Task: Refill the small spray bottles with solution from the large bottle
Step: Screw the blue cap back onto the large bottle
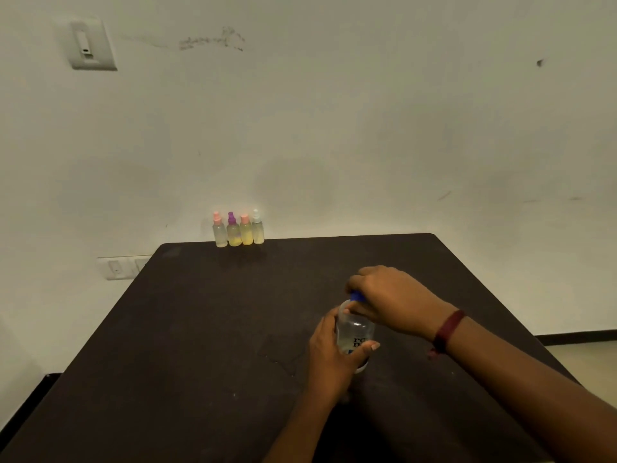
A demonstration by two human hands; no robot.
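A dark desk point(200, 329) stood against a pale, scuffed wall point(367, 111) with a switch plate point(90, 45) high on the left and sockets point(122, 267) low by the desk's corner. Near the desk's middle the large bottle point(355, 332) stood upright, the left hand point(329, 349) wrapped round its body and the right hand point(387, 295) gripping its blue cap point(358, 297). Four small spray bottles point(238, 230) lined the far edge.
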